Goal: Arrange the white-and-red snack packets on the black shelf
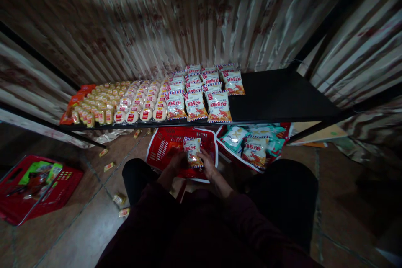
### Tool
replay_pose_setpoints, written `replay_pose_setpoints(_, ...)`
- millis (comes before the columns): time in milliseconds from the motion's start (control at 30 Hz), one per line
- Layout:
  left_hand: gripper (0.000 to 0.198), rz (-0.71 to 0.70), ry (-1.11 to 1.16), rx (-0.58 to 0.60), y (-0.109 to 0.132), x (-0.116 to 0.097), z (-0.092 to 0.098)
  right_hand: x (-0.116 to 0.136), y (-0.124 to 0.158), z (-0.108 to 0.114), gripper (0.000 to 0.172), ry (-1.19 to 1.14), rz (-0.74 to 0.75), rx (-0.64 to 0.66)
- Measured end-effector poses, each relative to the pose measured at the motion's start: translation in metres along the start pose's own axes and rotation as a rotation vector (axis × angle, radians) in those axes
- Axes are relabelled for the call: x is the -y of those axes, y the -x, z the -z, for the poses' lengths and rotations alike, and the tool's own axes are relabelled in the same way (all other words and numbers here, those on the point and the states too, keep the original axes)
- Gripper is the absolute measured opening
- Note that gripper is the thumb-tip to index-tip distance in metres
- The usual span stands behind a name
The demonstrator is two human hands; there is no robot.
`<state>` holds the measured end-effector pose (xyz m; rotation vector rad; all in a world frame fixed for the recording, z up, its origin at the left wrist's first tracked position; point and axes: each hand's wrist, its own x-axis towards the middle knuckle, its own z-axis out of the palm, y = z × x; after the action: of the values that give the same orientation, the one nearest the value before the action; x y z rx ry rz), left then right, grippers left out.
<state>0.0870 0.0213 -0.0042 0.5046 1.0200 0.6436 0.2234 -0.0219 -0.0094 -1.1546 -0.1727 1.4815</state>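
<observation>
Between my two hands is a white-and-orange snack bag [192, 150], held over a red basket [205, 135]. My left hand [178, 160] grips the bag's left side, its fingers partly in shadow. On the right edge, my right hand [207, 163] is closed around the same bag. Just beyond, matching snack bags [219, 106] stand in rows on a black shelf [276, 96]. Round packaged cakes [146, 113] and small yellow wrapped cakes [100, 113] fill the shelf's left part.
A second basket [229, 154] holds teal snack bags [235, 139] and white-and-orange ones. At the left, another red basket [59, 192] contains a green package [47, 171]. Several small wrapped cakes [109, 166] lie on the tiled floor. Striped cloth [201, 16] hangs behind the shelf.
</observation>
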Motion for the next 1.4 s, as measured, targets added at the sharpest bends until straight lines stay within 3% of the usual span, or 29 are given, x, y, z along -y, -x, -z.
replay_pose_setpoints(167, 0.038, -0.1, -0.022, 0.051, 0.005, -0.003, -0.001, 0.005, 0.006, 0.001, 0.041, 0.079, 0.034, 0.095)
replay_pose_setpoints(333, 0.042, -0.13, -0.034, 0.039, 0.015, -0.008, -0.007, 0.009, 0.014, -0.003, 0.053, 0.114, 0.057, 0.154)
replay_pose_setpoints(667, 0.05, -0.15, -0.072, 0.117, 0.022, -0.014, -0.016, 0.017, 0.018, -0.006, 0.057, 0.136, 0.16, 0.121)
replay_pose_setpoints(767, 0.045, -0.172, -0.06, 0.074, 0.018, -0.02, -0.018, 0.02, 0.018, -0.003, 0.052, 0.166, 0.163, 0.116)
replay_pose_setpoints(967, 0.03, -0.243, -0.085, -0.139, 0.006, -0.048, -0.016, 0.024, 0.017, 0.003, 0.049, 0.189, 0.146, 0.155)
replay_pose_setpoints(1200, 0.023, -0.218, -0.252, -0.06, 0.007, -0.079, -0.016, 0.03, 0.011, 0.008, 0.052, 0.265, 0.167, 0.238)
replay_pose_setpoints(1400, 0.009, -0.206, -0.281, -0.044, 0.0, -0.081, -0.02, 0.032, 0.01, 0.007, 0.048, 0.374, 0.176, 0.279)
